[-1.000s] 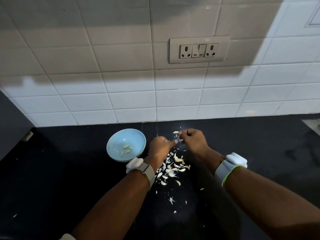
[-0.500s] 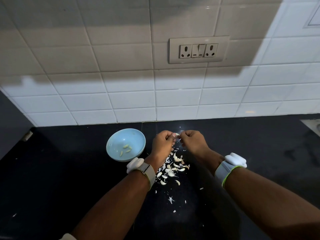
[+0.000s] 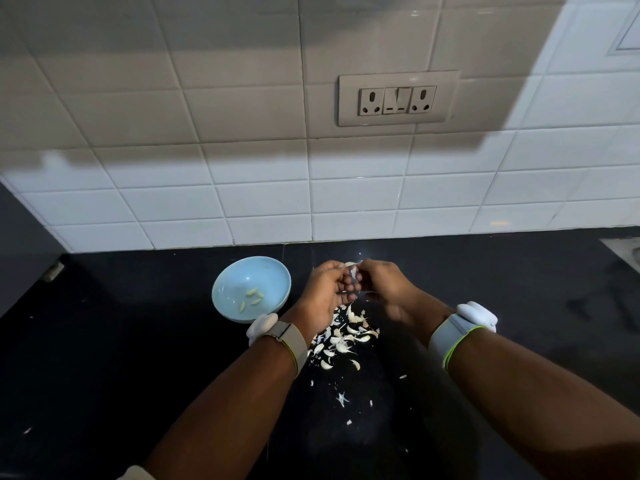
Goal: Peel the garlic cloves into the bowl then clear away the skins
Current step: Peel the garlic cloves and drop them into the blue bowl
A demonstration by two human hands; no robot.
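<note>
black counter [image 3: 138, 375]: left hand [image 3: 323, 294], right hand [image 3: 386, 289] both pinch garlic clove [image 3: 352, 271] between them

Left wrist: you wear a beige strap [image 3: 290, 345] carrying a white rounded module [image 3: 262, 327].
Right wrist: you wear a grey, green-edged band [image 3: 449, 338] with a white module [image 3: 477, 315].
Forearms: bare, unsleeved.

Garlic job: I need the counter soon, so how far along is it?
Early on. Done: a few peeled cloves lie in the blue bowl. In hand: left hand and right hand pinch one clove between them. Left: the pile of cloves and skins on the counter, with skins uncleared.
</note>
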